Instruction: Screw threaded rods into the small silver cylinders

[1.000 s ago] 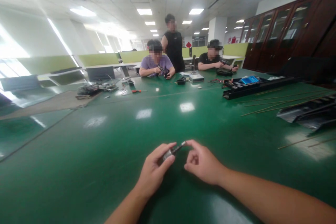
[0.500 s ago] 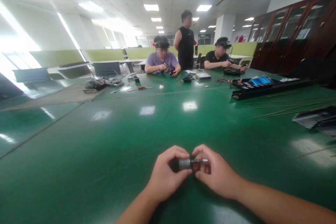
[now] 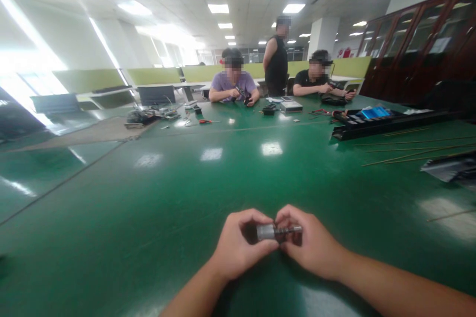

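- Left, above mid-height: we see a jumbled heap of parts and cables (image 3: 148, 115) on the green surface (image 3: 167, 183), beside a brownish sheet (image 3: 100, 131).
- Upper centre-left: red-handled screwdriver (image 3: 208, 121) lying flat, shaft to the right.
- Upper centre: seated person in purple (image 3: 233, 81), both hands at a dark tool (image 3: 242, 94).
- Lower centre: our left hand (image 3: 240, 245), fingers narrow, holding the grey cylinder end of a metal part (image 3: 267, 232) between thumb and fingertips.
- Same spot: the part lies roughly level across the gap between our hands, thin stepped shaft pointing right. Held above the surface.
- Upper centre-right: person standing in a black sleeveless top (image 3: 277, 62); in front, a pale flat box (image 3: 291, 106) on the surface.
- Lower centre-right: our right hand (image 3: 312, 243), fingers curled around the shaft side, tips close to our left ones. Can't tell how firmly they grip; contact is partly hidden.
- Upper right: seated person in black (image 3: 310, 81), hands at dark gear.
- Right: long black channel (image 3: 383, 127), blue piece (image 3: 376, 112) in the clutter by it; thin rods (image 3: 416, 150) nearer us.
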Available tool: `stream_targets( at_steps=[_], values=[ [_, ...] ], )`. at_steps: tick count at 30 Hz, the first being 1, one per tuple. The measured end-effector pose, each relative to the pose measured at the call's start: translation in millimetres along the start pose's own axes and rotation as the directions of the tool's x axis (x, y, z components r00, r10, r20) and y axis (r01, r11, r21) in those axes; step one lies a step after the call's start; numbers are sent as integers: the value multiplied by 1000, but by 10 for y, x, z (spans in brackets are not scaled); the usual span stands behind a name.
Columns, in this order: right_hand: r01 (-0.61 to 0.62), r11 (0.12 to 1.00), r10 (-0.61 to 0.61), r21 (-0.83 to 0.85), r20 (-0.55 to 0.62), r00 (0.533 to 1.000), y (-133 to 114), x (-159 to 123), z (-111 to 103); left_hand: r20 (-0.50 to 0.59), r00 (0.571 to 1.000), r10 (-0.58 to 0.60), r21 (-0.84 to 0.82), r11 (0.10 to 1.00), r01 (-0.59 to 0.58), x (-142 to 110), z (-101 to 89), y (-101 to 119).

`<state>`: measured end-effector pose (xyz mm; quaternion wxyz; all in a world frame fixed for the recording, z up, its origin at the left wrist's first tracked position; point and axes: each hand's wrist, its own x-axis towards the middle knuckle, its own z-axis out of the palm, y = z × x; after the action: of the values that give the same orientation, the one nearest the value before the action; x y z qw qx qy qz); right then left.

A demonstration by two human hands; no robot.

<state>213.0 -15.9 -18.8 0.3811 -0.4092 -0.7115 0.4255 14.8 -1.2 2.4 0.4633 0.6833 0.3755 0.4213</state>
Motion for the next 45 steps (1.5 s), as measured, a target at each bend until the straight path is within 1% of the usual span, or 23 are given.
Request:
stream_targets(
  at_steps=[2,3,6,8,9,11,15,17,19,20,23,25,28,31,35,39,42,45],
  values=[
    [-26,1000,26,-2,19,999,28,12,9,-9,995,-101,-121,988,100,23,4,-24],
    [-40,999,40,1,31,999,40,18,14,0,988,-153,-204,967,150,42,14,-35],
    [-55,998,53,19,70,996,59,27,27,40,957,-286,-451,850,272,110,63,-61],
    [-47,999,46,20,78,996,60,26,30,38,933,-359,-555,768,318,143,87,-74],
    [-47,999,45,20,76,996,60,24,30,38,920,-390,-583,739,337,152,91,-80],
    [-51,998,49,24,67,997,59,20,29,53,903,-427,-597,711,372,160,82,-90],
    [-64,997,63,31,56,996,45,16,24,116,886,-450,-562,706,432,149,50,-106],
    [-77,996,75,48,53,996,34,18,23,130,880,-456,-561,698,445,144,50,-113],
    [-93,993,89,72,54,995,28,23,24,137,880,-455,-569,691,446,142,62,-116],
    [-97,992,93,79,53,994,27,26,25,136,887,-441,-575,694,434,142,68,-114],
    [-102,990,99,97,37,994,28,36,23,118,930,-347,-565,747,350,146,77,-94],
    [-110,986,108,128,22,994,20,45,16,116,948,-297,-539,783,311,145,70,-72],
    [-138,971,143,194,-9,990,-18,56,-3,141,951,-276,-516,799,308,133,49,-58],
    [-140,959,148,247,-16,989,-62,56,-21,145,952,-268,-496,813,305,110,37,-84],
    [-161,964,164,210,2,986,-81,44,-33,83,958,-273,-444,851,281,86,49,-114],
    [-148,965,154,217,-9,988,-62,44,-24,5,964,-267,-400,883,247,87,67,-70],
    [-147,958,167,244,-60,984,-18,61,-11,-53,980,-190,-291,942,167,95,64,-50],
    [-156,948,196,278,-122,973,34,81,-6,-57,990,-131,-221,968,115,99,52,-84]
  ],
)
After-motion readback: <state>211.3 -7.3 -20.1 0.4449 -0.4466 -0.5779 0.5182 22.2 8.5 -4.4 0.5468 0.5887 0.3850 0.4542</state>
